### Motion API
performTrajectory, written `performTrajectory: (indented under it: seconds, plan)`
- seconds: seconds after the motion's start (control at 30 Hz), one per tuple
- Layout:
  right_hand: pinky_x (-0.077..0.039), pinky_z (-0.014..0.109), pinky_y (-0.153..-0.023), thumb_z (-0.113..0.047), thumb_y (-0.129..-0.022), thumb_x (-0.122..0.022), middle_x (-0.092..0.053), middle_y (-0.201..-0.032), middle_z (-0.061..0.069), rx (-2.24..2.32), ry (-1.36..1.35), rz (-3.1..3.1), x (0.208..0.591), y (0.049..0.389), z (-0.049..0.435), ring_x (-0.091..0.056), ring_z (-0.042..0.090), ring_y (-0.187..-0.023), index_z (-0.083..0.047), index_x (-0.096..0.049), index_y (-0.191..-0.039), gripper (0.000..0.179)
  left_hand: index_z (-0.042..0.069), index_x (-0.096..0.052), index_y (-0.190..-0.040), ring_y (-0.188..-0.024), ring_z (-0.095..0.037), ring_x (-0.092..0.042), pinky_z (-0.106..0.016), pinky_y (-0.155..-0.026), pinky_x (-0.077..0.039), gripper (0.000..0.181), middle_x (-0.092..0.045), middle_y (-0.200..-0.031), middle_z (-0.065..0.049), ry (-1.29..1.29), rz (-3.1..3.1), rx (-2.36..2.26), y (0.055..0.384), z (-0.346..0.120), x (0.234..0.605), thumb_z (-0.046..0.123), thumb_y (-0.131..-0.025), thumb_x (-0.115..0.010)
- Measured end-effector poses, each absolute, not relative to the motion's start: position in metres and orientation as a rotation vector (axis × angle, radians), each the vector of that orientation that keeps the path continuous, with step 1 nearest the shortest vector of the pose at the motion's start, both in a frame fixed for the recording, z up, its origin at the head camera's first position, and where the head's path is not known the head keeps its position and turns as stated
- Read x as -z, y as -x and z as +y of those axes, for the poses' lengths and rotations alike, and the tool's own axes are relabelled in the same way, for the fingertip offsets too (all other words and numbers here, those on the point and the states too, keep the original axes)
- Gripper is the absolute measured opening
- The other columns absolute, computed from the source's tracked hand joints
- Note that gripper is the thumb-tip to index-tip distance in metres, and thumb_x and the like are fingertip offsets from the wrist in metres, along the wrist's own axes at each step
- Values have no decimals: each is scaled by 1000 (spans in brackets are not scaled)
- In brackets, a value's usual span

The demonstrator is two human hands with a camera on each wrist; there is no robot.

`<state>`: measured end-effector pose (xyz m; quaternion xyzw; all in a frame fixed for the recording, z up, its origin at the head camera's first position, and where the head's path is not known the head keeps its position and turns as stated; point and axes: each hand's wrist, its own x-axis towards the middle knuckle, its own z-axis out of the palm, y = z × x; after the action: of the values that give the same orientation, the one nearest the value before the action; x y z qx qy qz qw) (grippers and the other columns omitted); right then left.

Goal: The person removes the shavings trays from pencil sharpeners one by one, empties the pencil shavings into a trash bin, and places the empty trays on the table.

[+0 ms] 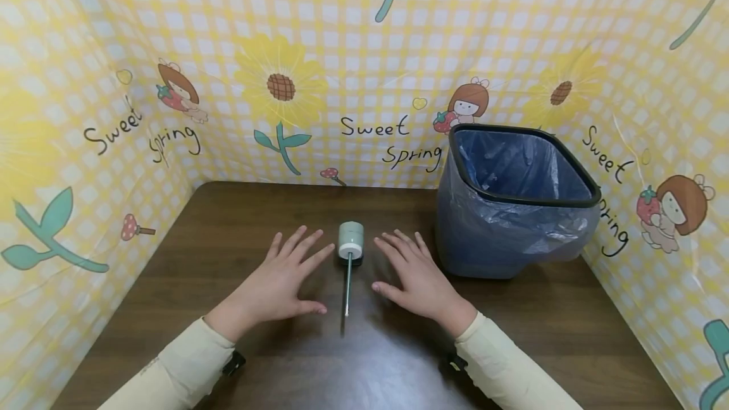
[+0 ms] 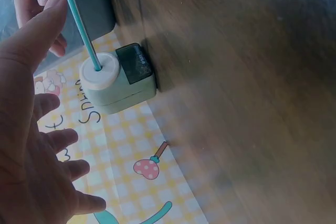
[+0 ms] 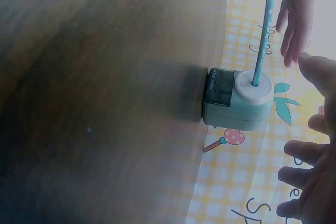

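Observation:
A pale green pencil sharpener (image 1: 350, 233) with a white round front and a dark clear compartment (image 2: 134, 62) stands on the table. A teal pencil (image 1: 348, 286) sits in the hole of its white face (image 3: 254, 87) and points toward me. Just left of the sharpener my left hand (image 1: 281, 280) is spread, its fingers apart and holding nothing. On the other side my right hand (image 1: 418, 278) is spread likewise, also holding nothing. Neither hand touches the sharpener or the pencil in the head view. Whether the hands rest on the table, I cannot tell.
A bin (image 1: 515, 239) lined with a bluish plastic bag and rimmed in black stands at the right, beyond my right hand. A yellow checked cloth (image 1: 364, 68) with printed flowers and words walls the back and sides of the brown wooden table (image 1: 273, 359).

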<state>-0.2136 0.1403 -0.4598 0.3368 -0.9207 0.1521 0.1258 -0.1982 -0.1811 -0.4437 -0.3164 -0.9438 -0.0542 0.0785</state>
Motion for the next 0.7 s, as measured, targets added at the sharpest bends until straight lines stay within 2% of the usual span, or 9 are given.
performTrajectory:
  seconds: [0.3,0.7]
  plan:
    - [-13,62,-123,-61,-96,-61,-43,-159,3,-468,-942,-2698,462,213,140,-30,30,-153,-23,-35,-160,78,25,-30,-162,-156,-42,-15,-74,-117,-14,113,-19,-171,-10,994,-2819,153,203,-181,441,74,-73,-78]
    - [-25,59,-121,-59,-96,-63,-48,-155,4,-475,-931,-2690,465,213,139,-37,31,-149,-19,-43,-156,75,24,-29,-163,-156,-41,-12,-72,-117,-16,113,-18,-171,-7,1050,-2822,151,211,-180,437,69,-73,-81]
